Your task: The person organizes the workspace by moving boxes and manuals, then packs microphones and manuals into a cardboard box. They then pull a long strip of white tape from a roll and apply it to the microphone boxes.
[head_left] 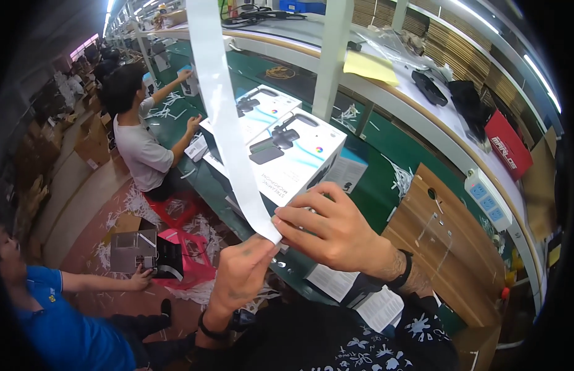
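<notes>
A long, glossy white strip (222, 105) runs from the top of the view down to my hands, its lower end bent at my fingertips. My left hand (243, 272) is closed, with thumb and finger pinching that end from below. Beside it my right hand (336, 232) pinches the strip's edge between thumb and forefinger, its other fingers curled. Just beyond my hands lies a white box (299, 154) with a printed microphone picture. A similar white box (268, 108) sits behind it, partly hidden by the strip.
Folded printed sheets (376, 306) lie near my right forearm. A brown wooden board (444, 247) and a power strip (488, 199) are to the right. One person (144, 136) works along the green bench (379, 204); another in blue (76, 321) holds a dark box (144, 250) at left.
</notes>
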